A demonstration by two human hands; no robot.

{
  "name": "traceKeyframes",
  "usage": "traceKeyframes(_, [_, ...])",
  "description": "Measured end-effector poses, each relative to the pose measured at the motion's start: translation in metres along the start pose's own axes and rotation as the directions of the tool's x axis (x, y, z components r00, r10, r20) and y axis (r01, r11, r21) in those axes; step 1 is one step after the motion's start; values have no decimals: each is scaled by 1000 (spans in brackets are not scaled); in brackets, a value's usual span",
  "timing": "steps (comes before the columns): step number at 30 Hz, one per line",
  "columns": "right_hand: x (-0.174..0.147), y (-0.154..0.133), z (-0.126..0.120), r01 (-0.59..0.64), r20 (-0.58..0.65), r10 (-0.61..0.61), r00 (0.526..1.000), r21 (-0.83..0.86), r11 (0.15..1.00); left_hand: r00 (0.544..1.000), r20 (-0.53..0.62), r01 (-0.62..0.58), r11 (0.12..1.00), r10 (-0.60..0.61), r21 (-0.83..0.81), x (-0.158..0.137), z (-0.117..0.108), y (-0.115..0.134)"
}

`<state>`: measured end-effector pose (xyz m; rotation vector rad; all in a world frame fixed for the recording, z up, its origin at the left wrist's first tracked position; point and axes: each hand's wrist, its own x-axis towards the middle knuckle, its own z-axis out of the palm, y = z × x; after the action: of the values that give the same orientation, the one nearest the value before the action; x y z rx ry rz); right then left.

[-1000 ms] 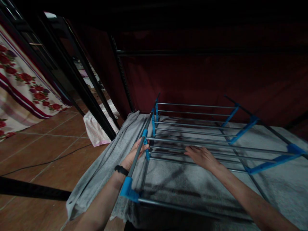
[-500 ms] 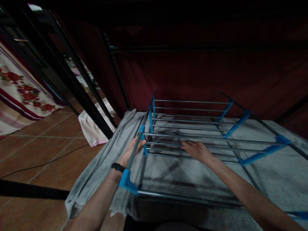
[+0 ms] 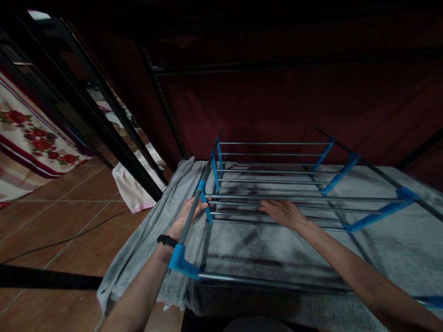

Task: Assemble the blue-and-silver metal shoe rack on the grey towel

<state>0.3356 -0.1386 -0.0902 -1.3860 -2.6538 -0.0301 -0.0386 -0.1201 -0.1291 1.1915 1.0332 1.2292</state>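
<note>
A rack [image 3: 273, 171] of grey metal tubes joined by blue plastic brackets rests on a grey cloth. My left hand [image 3: 189, 213], with a black band on the wrist, reaches under the left side bar. Its thumb and fingers close on a blue bracket [image 3: 206, 207] where several crosswise tubes end. Along those tubes, nearer the middle, my right hand [image 3: 282, 213] has its fingers curled over a metal tube [image 3: 238, 203]; the fingertips are partly hidden. A blue corner piece [image 3: 182, 263] joins the side bar to the front tube close to my left forearm.
Grey cloth [image 3: 398, 249] covers the surface under the rack. A dark red curtain [image 3: 294, 106] hangs behind it. Black posts [image 3: 93, 110] stand at left. A striped cloth [image 3: 133, 182] and a cable [image 3: 69, 237] lie near the tiled floor [image 3: 62, 216].
Both hands keep their places on the rack. The front crosswise tube's left end appears slightly lower against the side bar, and the camera view has shifted a little.
</note>
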Motion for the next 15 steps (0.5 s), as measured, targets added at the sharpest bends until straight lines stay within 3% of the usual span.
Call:
traceKeyframes(8, [-1,-3,5,29,-15,-29,999,-39,999,999,-9,-49,990,51,129,-3,-6,-4])
traceKeyframes(15, [1,-5,0,-26,-3,26,1000,-9,1000,999,-6,-43,989,45,143,-4,-7,-8])
